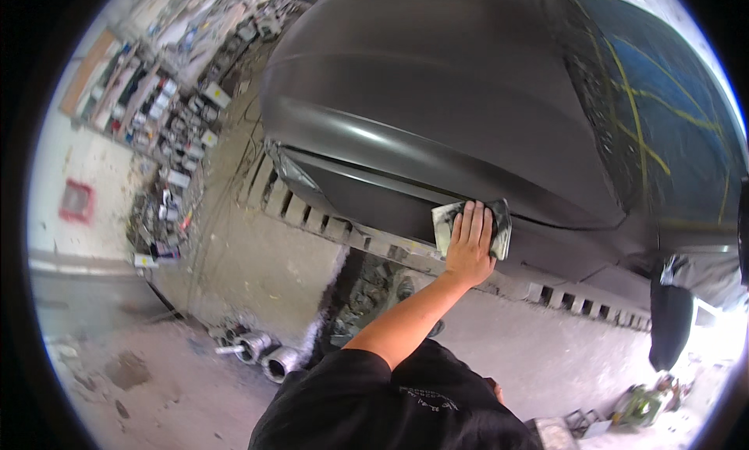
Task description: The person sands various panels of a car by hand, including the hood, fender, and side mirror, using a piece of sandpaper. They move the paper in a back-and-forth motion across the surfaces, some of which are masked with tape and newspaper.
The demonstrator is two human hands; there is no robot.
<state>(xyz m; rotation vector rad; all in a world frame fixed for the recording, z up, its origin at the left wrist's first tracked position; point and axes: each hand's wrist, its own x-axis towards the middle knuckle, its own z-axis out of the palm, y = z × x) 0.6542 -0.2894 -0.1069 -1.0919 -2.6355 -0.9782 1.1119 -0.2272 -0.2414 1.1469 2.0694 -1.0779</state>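
My left hand (pixel 471 249) lies with its fingers stretched over a pale, folded cloth (pixel 441 225) with black smears. It presses the cloth against the side of a matte dark grey car fender (pixel 374 204), just below the gap along the hood (pixel 445 99). Only a sliver of my right hand (pixel 497 389) shows beside my black shirt, at the lower right; its fingers are hidden. Plastic film covers the headlight (pixel 296 177), left of the cloth.
Dark film with yellow tape covers the windshield (pixel 663 99). A wrapped side mirror (pixel 672 317) juts out at right. Slotted floor grating (pixel 312 216) runs under the car. Cans (pixel 175 130) crowd shelves at left. Metal cylinders (pixel 281 363) lie on the floor near me.
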